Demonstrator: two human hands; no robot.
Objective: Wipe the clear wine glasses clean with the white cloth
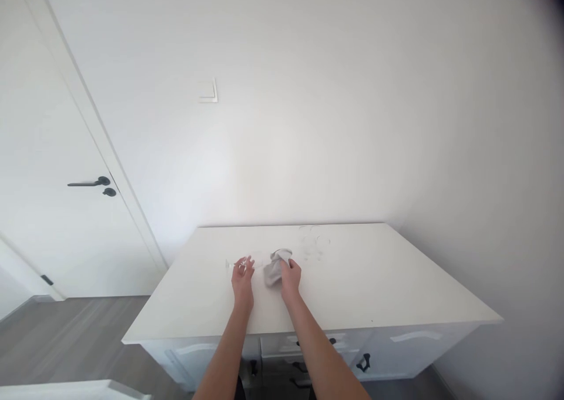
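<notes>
Both hands are over the middle of a white cabinet top (374, 282). The fingers of my left hand (244, 275) are curled round a faint, see-through glass (258, 261) that lies sideways between the hands; its exact shape is hard to make out. My right hand (291, 276) is closed on a crumpled grey cloth (274, 268), which is pressed against the glass's right end.
Other clear glass items (314, 244), barely visible, stand behind the hands near the wall. Drawers with dark handles (363, 362) show below the front edge. A white door with a black lever handle (90, 182) is at the left, and a light switch (208, 91) is on the wall.
</notes>
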